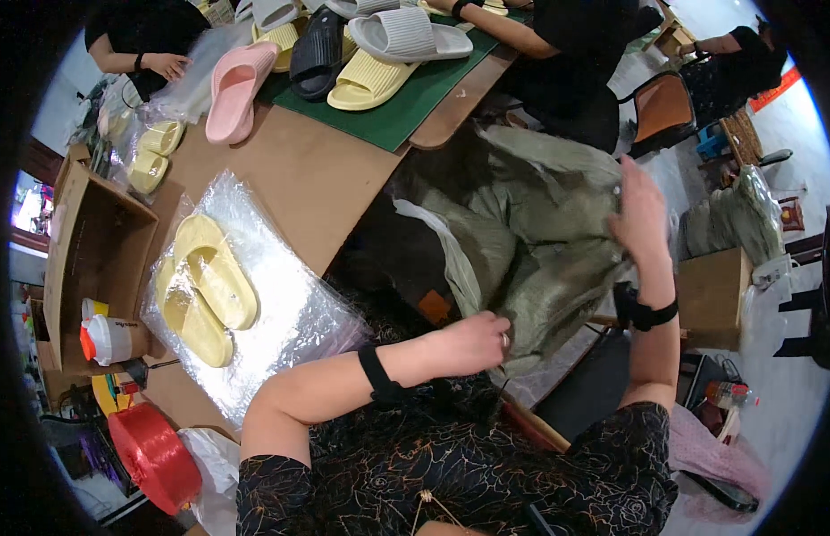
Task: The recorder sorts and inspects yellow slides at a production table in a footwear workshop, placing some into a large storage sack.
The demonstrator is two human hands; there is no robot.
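Note:
A large grey-green woven sack (558, 201) hangs crumpled beside the table, to my right of its edge. My left hand (473, 344) is closed on the near edge of the sack, with a ring on one finger. Against the sack's right side lies my right hand (643, 210), its fingers stretched upward and slightly blurred. Both wrists wear black bands. Left of my left arm, a pair of yellow slippers (218, 277) rests on a stack of clear plastic bags (290, 299). What the sack holds is hidden in its folds.
Grey, black, yellow and pink slippers (241, 89) pile up around a green mat (393, 125) at the far side. An open cardboard box (98, 237) and a red ribbon roll (156, 456) stand left. Other people work beyond the table. A carton (714, 299) sits right.

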